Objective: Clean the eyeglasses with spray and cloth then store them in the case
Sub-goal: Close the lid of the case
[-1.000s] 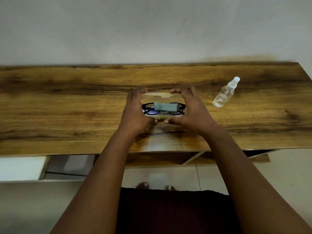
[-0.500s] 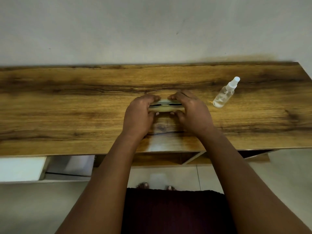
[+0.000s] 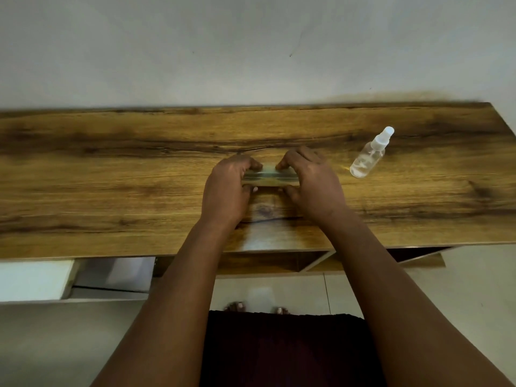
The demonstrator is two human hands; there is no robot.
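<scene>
Eyeglass case (image 3: 269,177) is lying flat on the wooden table (image 3: 111,174), near the middle of the top, with its lid down so that only a thin seam is showing along its near side. Contents are not showing through clearly; glasses and cloth cannot be made out.

Left hand (image 3: 226,188) is gripping the left end of the case: fingers are curling over the top edge, thumb is pressing against the near side. Right hand (image 3: 312,182) is gripping the right end in the same way, fingers curling over the top, thumb tucking under the near edge. Both forearms are reaching in from the bottom of the view.

Spray bottle (image 3: 370,155) is standing to the right of the case, well apart from the right hand, clear liquid inside, white nozzle pointing up and away. Nothing is touching it.

Table is sitting against a pale wall (image 3: 251,51).
</scene>
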